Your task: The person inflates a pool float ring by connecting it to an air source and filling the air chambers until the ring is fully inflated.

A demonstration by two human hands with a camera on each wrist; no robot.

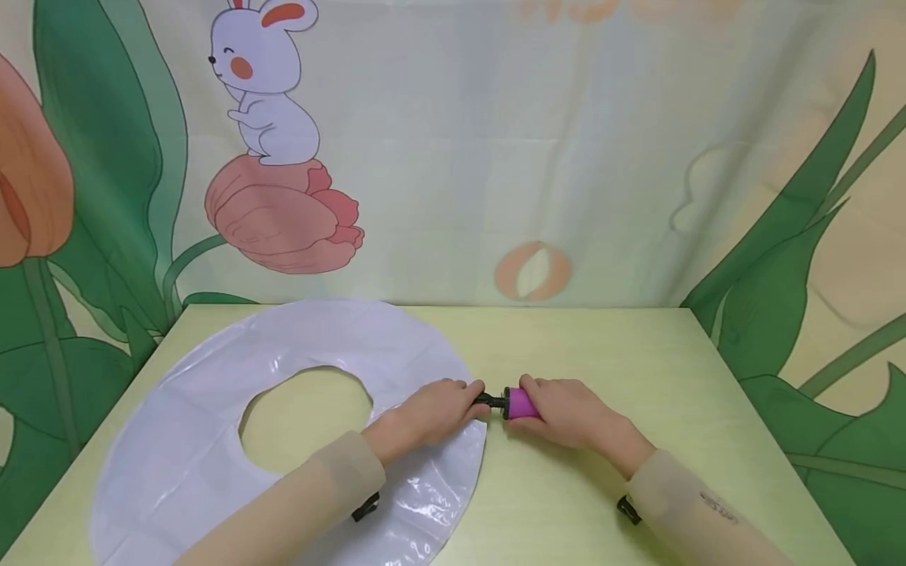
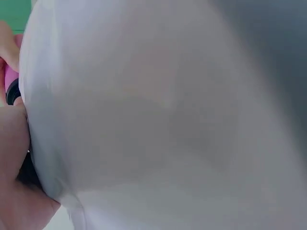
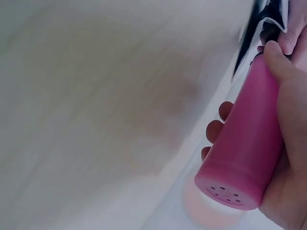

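Note:
A pink hand pump (image 1: 522,403) with a black end lies level between both hands, just past the right edge of a large white inflatable ring (image 1: 191,417). My right hand (image 1: 569,413) grips its pink barrel, fingers wrapped around it. The right wrist view shows small holes in the flat end of that barrel (image 3: 240,139). At the black end (image 1: 491,400), my left hand (image 1: 440,410) pinches the pump beside the ring's rim. Whether the tip sits in a valve is hidden by the fingers. In the left wrist view the ring's bulging film (image 2: 144,120) fills most of the picture.
The ring looks partly filled, with wrinkles and a round central hole, and covers the left half of the pale yellow table (image 1: 602,346). Behind the table hangs a printed cloth (image 1: 453,157) with a rabbit and tulips. Both forearms reach in from the near edge.

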